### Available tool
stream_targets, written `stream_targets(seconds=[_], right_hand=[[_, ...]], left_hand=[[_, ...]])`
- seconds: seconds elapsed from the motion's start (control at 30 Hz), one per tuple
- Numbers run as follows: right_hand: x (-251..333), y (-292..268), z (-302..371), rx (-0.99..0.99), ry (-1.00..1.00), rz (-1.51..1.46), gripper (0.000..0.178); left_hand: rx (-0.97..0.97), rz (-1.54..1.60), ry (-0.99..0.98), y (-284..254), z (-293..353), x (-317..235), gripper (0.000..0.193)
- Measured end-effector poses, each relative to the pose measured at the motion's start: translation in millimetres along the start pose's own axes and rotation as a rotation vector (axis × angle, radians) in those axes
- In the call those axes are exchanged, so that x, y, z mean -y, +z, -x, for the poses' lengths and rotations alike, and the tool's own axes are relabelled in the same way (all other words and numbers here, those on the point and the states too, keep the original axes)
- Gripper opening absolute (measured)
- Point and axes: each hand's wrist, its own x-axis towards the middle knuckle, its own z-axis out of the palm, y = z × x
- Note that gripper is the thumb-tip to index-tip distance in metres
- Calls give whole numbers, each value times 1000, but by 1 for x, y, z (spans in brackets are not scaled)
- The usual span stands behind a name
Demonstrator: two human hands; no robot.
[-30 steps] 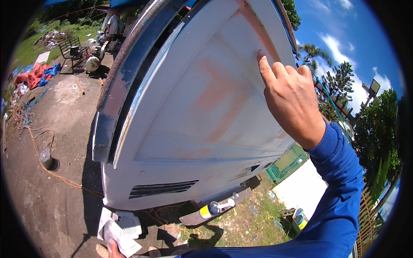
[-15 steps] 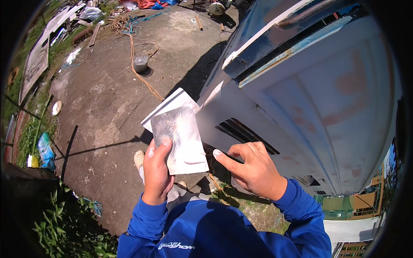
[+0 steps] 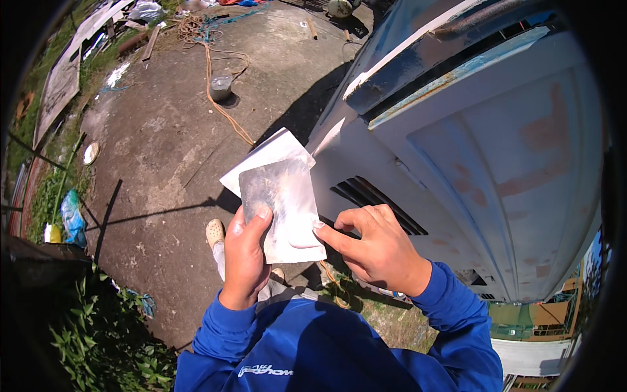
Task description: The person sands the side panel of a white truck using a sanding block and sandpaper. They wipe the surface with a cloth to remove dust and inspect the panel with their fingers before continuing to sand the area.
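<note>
My left hand (image 3: 245, 255) grips a thin grey rectangular plate (image 3: 258, 189) by its lower left edge, thumb pressed on top. White paste (image 3: 294, 225) is smeared over the plate's right side, with a raised ridge near the lower right corner. Behind the plate, a white flat piece (image 3: 245, 171) sticks out at the upper left; how it is held is hidden. At the plate's right edge is my right hand (image 3: 375, 248), one whitened digit stretched to the paste and the other fingers curled. No tool shows in it.
On my right stands a large pale vehicle-like body panel (image 3: 470, 176) with reddish patches and a dark slotted vent (image 3: 375, 202). A grey bucket (image 3: 221, 88) and orange rope (image 3: 228, 117) lie ahead on the concrete. Leafy plants (image 3: 98, 333) grow at the lower left.
My right hand has moved left, so its stretched digit now meets the plate's right edge. My left hand still holds the plate. The whole view has shifted slightly.
</note>
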Motion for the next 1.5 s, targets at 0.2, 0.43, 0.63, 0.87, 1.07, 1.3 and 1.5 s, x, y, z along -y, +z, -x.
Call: stream_targets(seconds=[0.2,0.43,0.63,0.87,1.07,1.3,1.5], right_hand=[[-7,-11,19,44,108,-165,49],[-14,-89,67,-242,570,-1017,43],[-16,-226,62,-776,400,69,74],[-29,-308,59,-205,259,1788,87],[-31,-321,58,162,435,2012,77],[-34,-339,52,231,326,2094,60],[-31,-334,39,308,390,2151,62]], left_hand=[[-13,98,-10,-3,-7,-2,38],[-69,114,-58,-19,-26,35,38],[-39,116,-129,-44,-27,81,44],[183,-117,101,-16,-10,114,47],[89,-339,-3,-51,-14,110,47],[-21,-459,-60,-79,-14,95,48],[-48,-483,-75,-86,-14,92,48]])
